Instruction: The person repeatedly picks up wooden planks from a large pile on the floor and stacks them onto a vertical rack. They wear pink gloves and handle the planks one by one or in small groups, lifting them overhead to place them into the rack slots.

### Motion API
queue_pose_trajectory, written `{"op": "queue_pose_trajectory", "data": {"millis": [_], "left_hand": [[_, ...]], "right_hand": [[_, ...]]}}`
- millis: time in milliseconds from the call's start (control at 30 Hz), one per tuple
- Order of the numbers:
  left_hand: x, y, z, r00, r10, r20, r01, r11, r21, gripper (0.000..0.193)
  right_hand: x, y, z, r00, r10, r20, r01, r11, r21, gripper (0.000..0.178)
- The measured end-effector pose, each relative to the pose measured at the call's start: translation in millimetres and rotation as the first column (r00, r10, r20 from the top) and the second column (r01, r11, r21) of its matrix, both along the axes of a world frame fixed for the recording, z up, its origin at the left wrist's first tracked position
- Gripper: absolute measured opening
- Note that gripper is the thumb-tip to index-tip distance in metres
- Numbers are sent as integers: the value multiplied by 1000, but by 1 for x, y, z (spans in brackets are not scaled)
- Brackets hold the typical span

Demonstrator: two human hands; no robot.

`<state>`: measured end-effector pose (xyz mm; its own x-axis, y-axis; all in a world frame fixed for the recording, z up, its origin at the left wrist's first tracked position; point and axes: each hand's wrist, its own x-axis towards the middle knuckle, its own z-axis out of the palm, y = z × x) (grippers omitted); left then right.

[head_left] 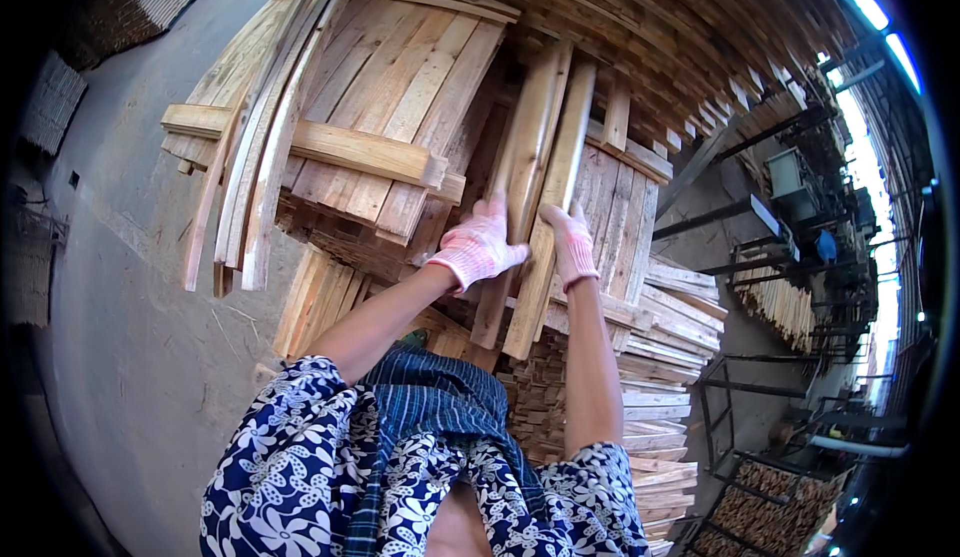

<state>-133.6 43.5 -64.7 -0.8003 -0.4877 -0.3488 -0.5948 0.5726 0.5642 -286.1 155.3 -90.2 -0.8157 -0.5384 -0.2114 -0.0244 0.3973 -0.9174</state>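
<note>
Two long wooden planks [553, 207] lie side by side in front of me, slanting away over the stacked wood. My left hand [480, 242], in a pale pink knit glove, grips the left plank [530, 147] from its left side, with the thumb across it. On the other side, my right hand [570, 242], gloved alike, is closed around the right edge of the right plank. The left fingers are slightly blurred, and the undersides of both planks are hidden.
A stack of boards [390, 67] with a crosswise batten [365, 152] stands at left, and several long strips [265, 157] lean over it. More boards [605, 197] lie right of my hands. A high wall of stacked wood [690, 17] rises behind. Metal racks [750, 377] stand far right.
</note>
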Motion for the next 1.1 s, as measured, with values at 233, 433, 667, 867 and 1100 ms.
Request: {"op": "queue_pose_trajectory", "data": {"millis": [233,433,667,867,1100], "left_hand": [[-17,-4,-7,989,123,77,-120,992,-41,105],[-3,-30,-53,961,273,31,-274,943,190,98],[-26,5,-44,922,380,77,-357,910,-211,80],[-40,21,-41,962,272,-23,-273,962,-8,81],[-38,-1,-32,915,395,83,-404,890,213,92]], "right_hand": [[-46,-9,-19,998,38,59,-52,968,246,66],[-46,13,-28,969,51,243,-22,992,-123,81],[-36,28,-56,899,16,438,84,975,-208,99],[-80,38,-93,942,31,333,2,995,-98,79],[-33,12,9,811,266,-521,-25,906,423,68]]}}
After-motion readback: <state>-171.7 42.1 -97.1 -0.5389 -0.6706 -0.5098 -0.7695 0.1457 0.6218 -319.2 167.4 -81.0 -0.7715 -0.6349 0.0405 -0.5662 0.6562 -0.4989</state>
